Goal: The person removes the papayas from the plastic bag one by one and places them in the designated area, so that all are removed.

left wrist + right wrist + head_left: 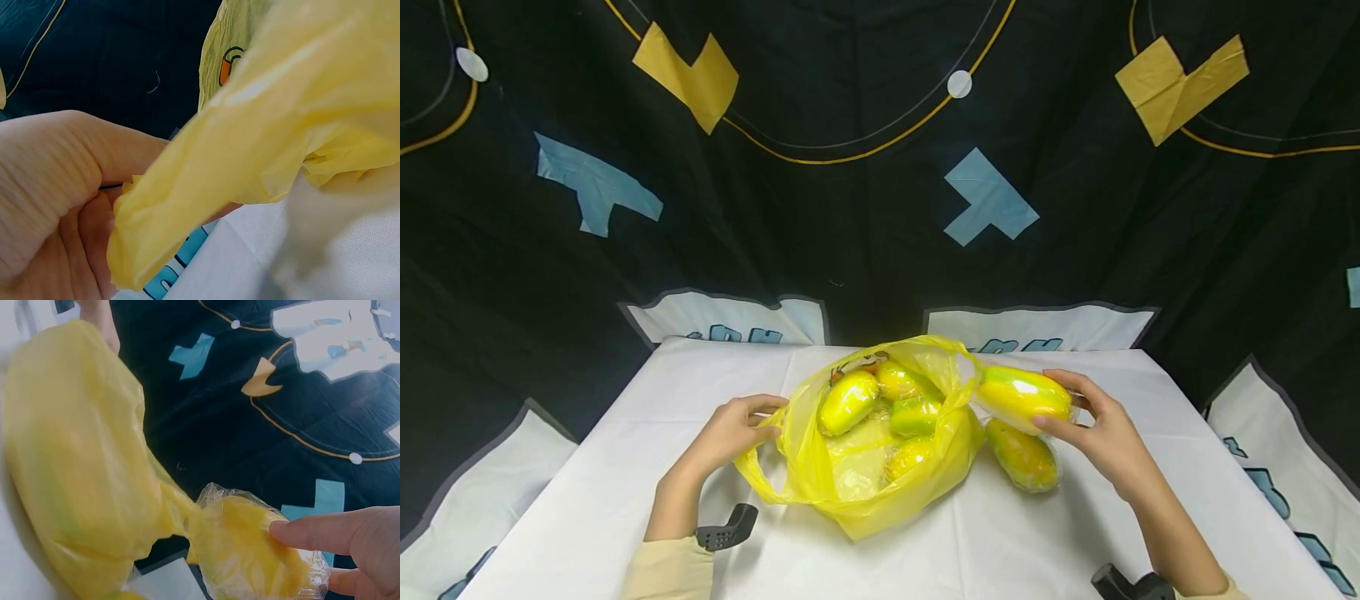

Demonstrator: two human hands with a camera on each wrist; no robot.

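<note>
A yellow plastic bag (868, 500) stands with its mouth spread, and several yellow-green papayas (848, 403) in clear film lie inside. My left hand (730, 429) pinches the bag's left side by its handle; in the left wrist view the yellow plastic (187, 187) runs between thumb and fingers. On the right, my right hand (1101, 425) grips the end of another film-wrapped papaya (1024, 393), held level beside the bag's right rim. The right wrist view shows thumb and fingers around this papaya (250, 550), its far end against the bag's handle.
Below the held fruit, one more wrapped papaya (1024, 457) lies on the white-covered table (715, 367), close to the bag's right side. A black curtain (850, 233) with coloured patches hangs behind the table.
</note>
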